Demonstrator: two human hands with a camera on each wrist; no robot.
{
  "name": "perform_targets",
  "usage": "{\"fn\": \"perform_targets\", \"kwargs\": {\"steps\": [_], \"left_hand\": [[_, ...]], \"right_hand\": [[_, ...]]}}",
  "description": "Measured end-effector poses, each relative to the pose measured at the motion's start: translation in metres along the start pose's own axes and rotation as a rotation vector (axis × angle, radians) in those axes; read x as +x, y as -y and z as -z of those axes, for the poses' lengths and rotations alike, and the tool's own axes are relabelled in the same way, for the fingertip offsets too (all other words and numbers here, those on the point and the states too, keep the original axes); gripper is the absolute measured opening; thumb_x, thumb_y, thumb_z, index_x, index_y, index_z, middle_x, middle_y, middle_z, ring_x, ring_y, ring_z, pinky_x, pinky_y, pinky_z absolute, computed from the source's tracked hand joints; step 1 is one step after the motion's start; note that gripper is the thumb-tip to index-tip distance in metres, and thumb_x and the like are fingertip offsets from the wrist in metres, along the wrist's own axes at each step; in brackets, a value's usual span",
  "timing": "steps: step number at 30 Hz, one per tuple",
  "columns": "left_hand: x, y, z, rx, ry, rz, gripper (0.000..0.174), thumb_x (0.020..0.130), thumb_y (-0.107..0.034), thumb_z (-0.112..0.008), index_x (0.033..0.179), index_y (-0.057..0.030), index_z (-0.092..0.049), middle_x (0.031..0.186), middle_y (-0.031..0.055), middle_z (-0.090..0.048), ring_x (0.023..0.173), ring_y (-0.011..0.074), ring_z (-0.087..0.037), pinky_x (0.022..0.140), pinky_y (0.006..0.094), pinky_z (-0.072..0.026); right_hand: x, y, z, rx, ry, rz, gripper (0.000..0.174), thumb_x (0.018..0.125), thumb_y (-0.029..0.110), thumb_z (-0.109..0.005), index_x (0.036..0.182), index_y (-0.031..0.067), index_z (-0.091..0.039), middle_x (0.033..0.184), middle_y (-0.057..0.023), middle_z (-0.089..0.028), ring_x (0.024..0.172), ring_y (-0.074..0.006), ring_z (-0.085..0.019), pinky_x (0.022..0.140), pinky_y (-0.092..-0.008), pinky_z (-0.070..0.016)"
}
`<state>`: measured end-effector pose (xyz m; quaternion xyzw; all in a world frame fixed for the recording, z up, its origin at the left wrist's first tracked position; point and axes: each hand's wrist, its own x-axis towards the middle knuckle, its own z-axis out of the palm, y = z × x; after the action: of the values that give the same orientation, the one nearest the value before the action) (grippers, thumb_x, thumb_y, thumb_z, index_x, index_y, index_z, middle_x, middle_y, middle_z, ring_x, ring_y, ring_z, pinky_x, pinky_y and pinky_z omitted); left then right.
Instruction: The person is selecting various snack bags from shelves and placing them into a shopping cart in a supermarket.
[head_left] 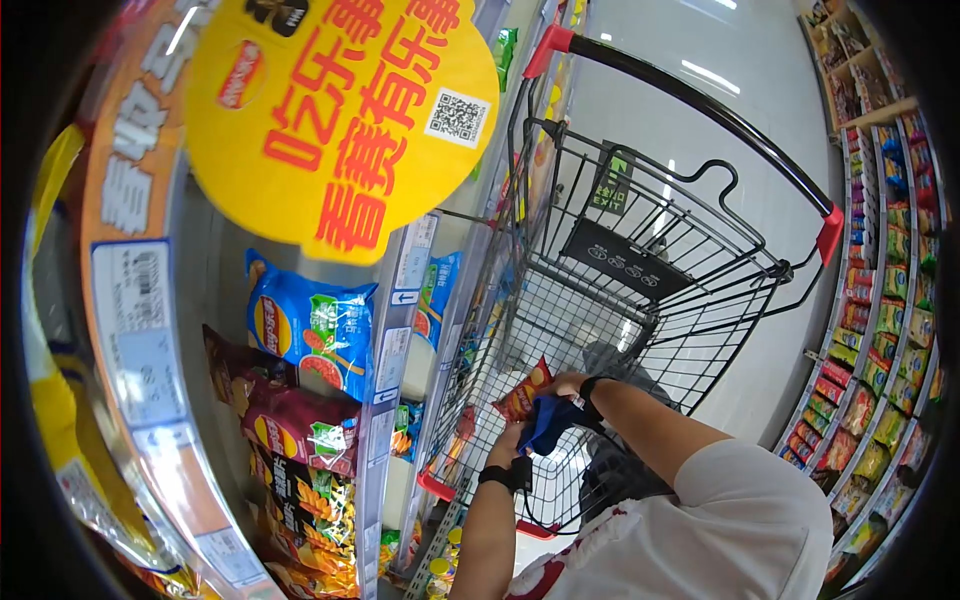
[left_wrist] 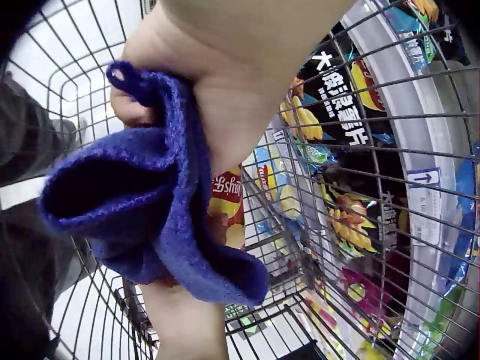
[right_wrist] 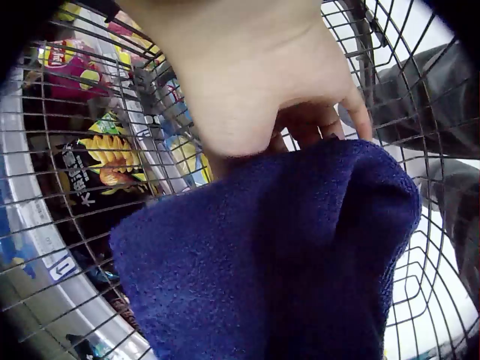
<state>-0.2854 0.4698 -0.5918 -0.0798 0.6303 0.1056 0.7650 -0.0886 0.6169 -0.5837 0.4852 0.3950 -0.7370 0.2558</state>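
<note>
A dark blue towelling cloth [head_left: 548, 424] with a small hanging loop is bunched between my two hands over the shopping cart's basket. My left hand [left_wrist: 199, 97] grips its upper part beside the loop, and the cloth's folds hang open below. My right hand [right_wrist: 262, 97] curls its fingers over the cloth's edge, some of them hidden behind it. Right by both hands is a red Lay's chip bag [head_left: 522, 392], partly covered by the cloth in the left wrist view. I cannot tell which hand bears the bag.
The black wire cart [head_left: 690, 215] has a handle with red ends. At left, a shelf [head_left: 388, 400] carries several chip bags, among them a blue bag [head_left: 312, 322] and a maroon bag [head_left: 300, 415]. A round yellow sign [head_left: 340, 110] juts out above. More snack shelves [head_left: 880, 290] line the right.
</note>
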Motion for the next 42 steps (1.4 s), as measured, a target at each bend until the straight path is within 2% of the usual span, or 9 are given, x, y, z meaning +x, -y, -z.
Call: {"fn": "perform_targets", "kwargs": {"steps": [10, 15, 17, 20, 22, 24, 30, 34, 42], "left_hand": [[-0.055, 0.009, -0.037, -0.147, -0.023, -0.187, 0.023, 0.09, -0.03, -0.045, 0.088, -0.0126, -0.059, 0.07, 0.0015, -0.06, 0.055, 0.0132, -0.053, 0.043, 0.0273, -0.0383], [-0.117, 0.043, -0.041, 0.425, 0.081, -0.954, 0.042, 0.071, 0.008, -0.061, 0.111, 0.0007, -0.053, 0.1, 0.0082, -0.062, 0.094, 0.013, -0.058, 0.087, 0.0292, -0.0445], [-0.182, 0.077, -0.054, 0.07, 0.073, -1.07, 0.042, 0.07, 0.008, -0.061, 0.111, 0.0003, -0.054, 0.1, 0.0105, -0.062, 0.093, 0.0144, -0.058, 0.086, 0.0295, -0.0453], [-0.209, 0.104, -0.029, -0.745, 0.493, -0.671, 0.045, 0.073, -0.006, -0.054, 0.117, 0.0027, -0.051, 0.102, 0.0182, -0.062, 0.095, 0.028, -0.061, 0.088, 0.0364, -0.0492], [-0.242, 0.15, -0.007, -0.76, 0.555, -0.863, 0.051, 0.07, -0.008, -0.049, 0.119, 0.0057, -0.049, 0.109, 0.0191, -0.06, 0.098, 0.0321, -0.06, 0.089, 0.0408, -0.0488], [-0.301, 0.185, 0.001, -0.781, 0.404, -1.133, 0.057, 0.067, -0.003, -0.046, 0.123, 0.0048, -0.045, 0.111, 0.0191, -0.059, 0.096, 0.0315, -0.06, 0.087, 0.0407, -0.0498], [-0.424, 0.28, -0.027, -0.541, -0.836, -1.97, 0.05, 0.066, 0.008, -0.044, 0.114, -0.0053, -0.049, 0.111, 0.0094, -0.05, 0.103, 0.019, -0.048, 0.094, 0.032, -0.0387], [-0.457, 0.33, -0.061, -0.055, -1.243, -2.119, 0.043, 0.063, 0.007, -0.044, 0.103, -0.0016, -0.057, 0.111, 0.019, -0.055, 0.109, 0.0338, -0.052, 0.099, 0.0389, -0.0347], [-0.451, 0.375, -0.098, 0.592, -1.215, -2.481, 0.043, 0.071, -0.012, -0.057, 0.114, -0.0109, -0.06, 0.114, 0.0148, -0.056, 0.114, 0.0356, -0.049, 0.105, 0.0577, -0.0209]], "right_hand": [[-0.001, 0.011, -0.025, 0.078, -0.217, 0.147, 0.061, 0.056, 0.045, -0.08, 0.092, -0.002, -0.065, 0.077, -0.0099, -0.065, 0.069, -0.0206, -0.064, 0.054, -0.0324, -0.049], [-0.058, 0.028, -0.044, -0.139, -0.416, 0.359, 0.062, 0.057, 0.043, -0.078, 0.092, -0.0052, -0.06, 0.08, -0.014, -0.065, 0.072, -0.0234, -0.064, 0.06, -0.0349, -0.0505], [-0.088, 0.034, -0.057, -0.245, -0.561, 0.563, 0.064, 0.058, 0.043, -0.077, 0.093, -0.0053, -0.054, 0.084, -0.0183, -0.064, 0.076, -0.0294, -0.065, 0.066, -0.0399, -0.0507], [-0.173, 0.035, -0.098, -0.422, -0.763, 0.744, 0.064, 0.058, 0.04, -0.078, 0.098, 0.0003, -0.049, 0.087, -0.0215, -0.063, 0.082, -0.0342, -0.064, 0.069, -0.0391, -0.0503], [-0.223, 0.014, -0.129, -0.482, -0.785, 0.895, 0.065, 0.059, 0.042, -0.077, 0.101, 0.0023, -0.047, 0.087, -0.0204, -0.063, 0.083, -0.0343, -0.064, 0.07, -0.0389, -0.0502], [-0.298, 0.009, -0.182, -0.38, -0.717, 1.021, 0.058, 0.063, 0.032, -0.077, 0.101, 0.0022, -0.046, 0.088, -0.0172, -0.063, 0.081, -0.0281, -0.065, 0.07, -0.0361, -0.0506], [-0.358, -0.04, -0.313, -0.03, -0.444, 1.493, 0.047, 0.068, 0.012, -0.077, 0.101, 0.0027, -0.045, 0.094, -0.0091, -0.06, 0.089, -0.0168, -0.06, 0.076, -0.0305, -0.0486], [-0.381, -0.06, -0.384, -0.172, -0.351, 1.617, 0.052, 0.067, 0.01, -0.078, 0.103, 0.0017, -0.042, 0.095, -0.0087, -0.058, 0.09, -0.0165, -0.058, 0.077, -0.031, -0.0467], [-0.408, -0.062, -0.419, -0.322, -0.372, 1.765, 0.061, 0.07, 0.011, -0.075, 0.12, -0.0005, -0.042, 0.121, -0.0122, -0.046, 0.113, -0.0196, -0.048, 0.093, -0.0337, -0.0387]]}}
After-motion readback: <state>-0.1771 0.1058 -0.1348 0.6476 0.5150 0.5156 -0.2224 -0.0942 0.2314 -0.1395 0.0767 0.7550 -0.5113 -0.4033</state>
